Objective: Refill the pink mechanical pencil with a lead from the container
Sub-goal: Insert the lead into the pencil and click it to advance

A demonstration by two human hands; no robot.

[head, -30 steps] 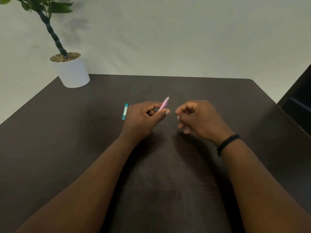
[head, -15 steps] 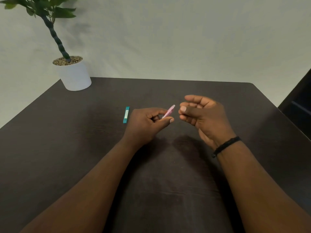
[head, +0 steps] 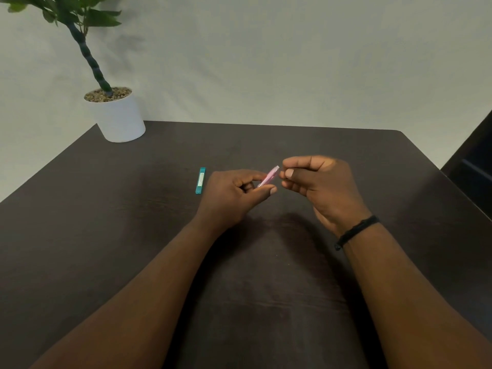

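While the left hand (head: 229, 194) pinches the pink pencil (head: 269, 176), the right hand (head: 318, 179) pinches shut just beside its tip; whether it holds anything, I cannot tell.

Home or office — dark desk (head: 133, 235), potted plant (head: 114, 113)

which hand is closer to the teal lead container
Left. The left hand sits just right of the container, which lies flat on the table, and grips the pink pencil. The right hand is farther right, beyond the pencil's top end.
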